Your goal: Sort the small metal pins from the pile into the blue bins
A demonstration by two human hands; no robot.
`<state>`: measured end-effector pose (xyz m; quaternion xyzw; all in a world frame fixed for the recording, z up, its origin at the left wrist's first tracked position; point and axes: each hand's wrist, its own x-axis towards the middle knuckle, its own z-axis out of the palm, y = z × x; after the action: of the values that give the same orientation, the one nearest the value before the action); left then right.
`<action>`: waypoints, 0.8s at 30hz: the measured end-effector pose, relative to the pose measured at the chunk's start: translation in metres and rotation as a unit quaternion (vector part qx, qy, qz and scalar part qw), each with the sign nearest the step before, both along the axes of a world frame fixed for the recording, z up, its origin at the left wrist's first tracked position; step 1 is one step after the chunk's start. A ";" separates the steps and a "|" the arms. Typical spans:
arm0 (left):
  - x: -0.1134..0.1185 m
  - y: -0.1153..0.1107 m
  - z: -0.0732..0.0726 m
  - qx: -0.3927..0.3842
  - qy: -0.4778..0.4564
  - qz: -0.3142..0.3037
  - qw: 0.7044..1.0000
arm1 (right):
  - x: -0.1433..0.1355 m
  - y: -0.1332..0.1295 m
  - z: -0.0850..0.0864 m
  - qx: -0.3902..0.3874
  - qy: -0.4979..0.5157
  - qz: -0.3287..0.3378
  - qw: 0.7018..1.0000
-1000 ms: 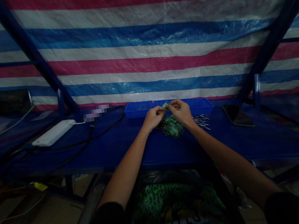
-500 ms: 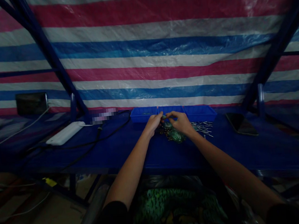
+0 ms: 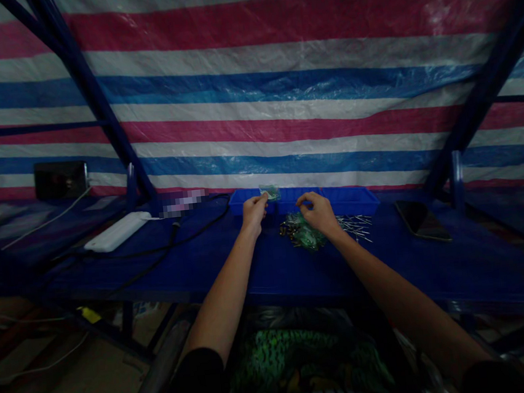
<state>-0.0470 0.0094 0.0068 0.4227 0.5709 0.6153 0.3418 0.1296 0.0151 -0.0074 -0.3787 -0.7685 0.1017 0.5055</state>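
Observation:
My left hand (image 3: 255, 213) pinches a small clear-green plastic bag (image 3: 269, 192) by its edge, in front of the left part of a blue divided tray (image 3: 352, 201). Above a pile of green plastic bags (image 3: 309, 236) is my right hand (image 3: 318, 213), its thumb and fingertips curled together; whatever may be between them is too small to make out. Small dark brassy pieces (image 3: 288, 230) lie at the pile's left side. Thin metal pins (image 3: 360, 226) are scattered to the right of the pile, partly behind my right wrist.
A phone (image 3: 422, 220) lies to the right on the blue table (image 3: 269, 270). At the left are a white power strip (image 3: 117, 232), black cables and a propped dark-screened device (image 3: 61, 180). Blue metal posts and a striped tarp stand behind.
My hands have moved apart, the left one shifting to the left. The small green bag now shows over the tray in my left hand's fingers.

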 end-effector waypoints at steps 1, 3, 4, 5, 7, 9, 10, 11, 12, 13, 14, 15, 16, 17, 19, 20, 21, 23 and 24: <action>-0.002 0.002 -0.001 0.006 -0.016 0.004 1.000 | 0.000 0.001 -0.001 -0.002 -0.007 -0.001 1.000; -0.005 0.005 -0.004 0.021 -0.048 0.004 0.999 | -0.001 0.001 -0.003 -0.007 -0.024 0.002 1.000; -0.006 0.007 -0.005 0.030 -0.064 0.003 0.997 | -0.002 0.000 -0.003 -0.010 -0.034 0.005 0.999; -0.006 0.008 -0.005 0.038 -0.080 0.001 0.996 | -0.002 -0.002 -0.003 -0.013 -0.044 0.009 0.999; -0.006 0.009 -0.006 0.052 -0.111 -0.002 0.992 | -0.004 -0.005 -0.002 -0.019 -0.062 0.018 0.998; -0.006 0.010 -0.006 0.062 -0.139 -0.002 0.988 | -0.005 -0.008 -0.001 -0.026 -0.078 0.025 0.996; -0.007 0.011 -0.006 0.067 -0.150 -0.003 0.986 | -0.006 -0.009 0.000 -0.031 -0.084 0.026 0.996; -0.007 0.011 -0.005 0.072 -0.161 -0.001 0.984 | -0.006 -0.010 0.001 -0.036 -0.092 0.026 0.995; -0.008 0.012 -0.005 0.078 -0.171 0.003 0.982 | -0.006 -0.010 0.001 -0.041 -0.102 0.023 0.994; -0.008 0.012 -0.004 0.084 -0.181 0.010 0.980 | -0.005 -0.010 0.001 -0.045 -0.115 0.017 0.992; -0.008 0.012 -0.004 0.090 -0.193 0.018 0.977 | -0.005 -0.010 0.001 -0.049 -0.131 0.006 0.990; -0.008 0.013 -0.003 0.095 -0.204 0.025 0.974 | -0.004 -0.010 0.001 -0.053 -0.150 -0.006 0.987; -0.008 0.013 -0.002 0.100 -0.215 0.030 0.971 | -0.004 -0.009 0.000 -0.057 -0.171 -0.019 0.983; -0.007 0.013 -0.001 0.105 -0.222 0.032 0.969 | -0.003 -0.010 -0.001 -0.061 -0.194 -0.032 0.978; -0.005 0.012 -0.001 0.118 -0.217 0.032 0.969 | -0.003 -0.011 -0.002 -0.071 -0.243 -0.056 0.966; -0.004 0.012 -0.001 0.126 -0.202 0.031 0.971 | -0.002 -0.012 -0.003 -0.077 -0.267 -0.066 0.958; -0.003 0.012 -0.001 0.136 -0.180 0.029 0.974 | -0.002 -0.013 -0.003 -0.084 -0.290 -0.075 0.951; 0.001 0.012 -0.004 0.152 -0.119 0.023 0.981 | -0.002 -0.014 -0.002 -0.095 -0.326 -0.090 0.936; 0.002 0.012 -0.006 0.157 -0.081 0.019 0.984 | -0.002 -0.015 -0.001 -0.099 -0.338 -0.096 0.931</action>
<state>-0.0448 0.0213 0.0006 0.4088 0.4451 0.7362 0.3045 0.1275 0.0005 -0.0088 -0.5104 -0.8402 -0.0057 0.1831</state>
